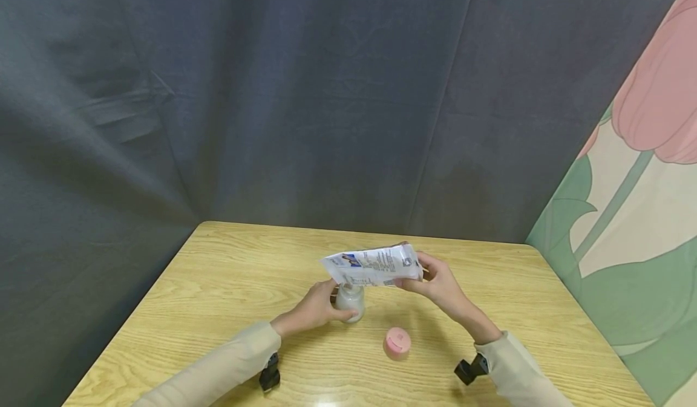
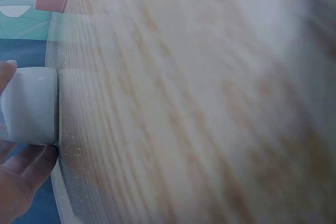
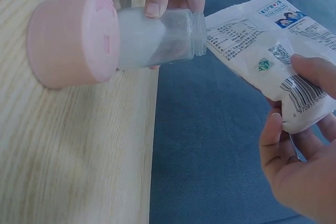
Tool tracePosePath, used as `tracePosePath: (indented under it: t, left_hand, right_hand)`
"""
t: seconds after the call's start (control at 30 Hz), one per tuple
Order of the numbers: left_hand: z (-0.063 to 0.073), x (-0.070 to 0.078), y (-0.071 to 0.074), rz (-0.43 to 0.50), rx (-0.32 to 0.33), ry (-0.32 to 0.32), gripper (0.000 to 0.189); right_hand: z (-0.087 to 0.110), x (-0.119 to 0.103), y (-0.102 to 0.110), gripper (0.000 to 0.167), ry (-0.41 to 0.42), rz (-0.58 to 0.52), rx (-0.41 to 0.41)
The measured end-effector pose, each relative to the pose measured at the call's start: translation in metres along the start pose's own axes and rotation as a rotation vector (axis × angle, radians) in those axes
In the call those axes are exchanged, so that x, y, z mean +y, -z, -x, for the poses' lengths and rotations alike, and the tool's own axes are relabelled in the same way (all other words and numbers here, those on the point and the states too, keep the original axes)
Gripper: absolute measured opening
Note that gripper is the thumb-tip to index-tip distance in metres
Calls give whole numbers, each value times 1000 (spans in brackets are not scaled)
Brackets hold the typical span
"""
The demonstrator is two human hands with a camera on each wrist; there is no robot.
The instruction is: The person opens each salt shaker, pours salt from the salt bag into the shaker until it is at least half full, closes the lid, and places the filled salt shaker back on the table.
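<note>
A clear glass jar (image 3: 176, 38) stands on the table, partly filled with something white. My left hand (image 1: 314, 308) grips it round the side, thumb and fingers on opposite sides; the jar's white lower part (image 2: 32, 106) shows in the left wrist view. In my right hand (image 1: 440, 283) is a white printed packet (image 1: 376, 266), pinched at its right end between thumb and fingers. The packet tilts down to the left, and its corner meets the jar's open mouth. A barcode and small print show on the packet in the right wrist view.
A pink lid (image 1: 397, 343) sits on the wooden table (image 1: 245, 256), to the right of the jar and nearer me. Dark cloth (image 1: 327, 104) hangs behind the table. On the right is a wall (image 1: 642, 225) with painted tulips.
</note>
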State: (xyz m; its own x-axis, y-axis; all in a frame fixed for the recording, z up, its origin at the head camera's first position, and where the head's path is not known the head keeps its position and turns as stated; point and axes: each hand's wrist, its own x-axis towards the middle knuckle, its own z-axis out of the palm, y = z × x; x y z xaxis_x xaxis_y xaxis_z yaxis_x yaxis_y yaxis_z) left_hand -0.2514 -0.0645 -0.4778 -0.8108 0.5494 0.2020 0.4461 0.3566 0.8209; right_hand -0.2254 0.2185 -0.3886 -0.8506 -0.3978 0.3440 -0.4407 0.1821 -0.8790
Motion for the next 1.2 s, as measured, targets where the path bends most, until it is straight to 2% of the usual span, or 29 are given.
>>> tracePosePath:
  t: [0.5,1.2]
  left_hand:
    - [0,0,0,-55,7,-14,74]
    - [0,-1,0,-59,11,-9,75]
  right_hand:
    - [-1,2,0,43,26,-15,10]
    - [-2,2,0,45,15,-9,11]
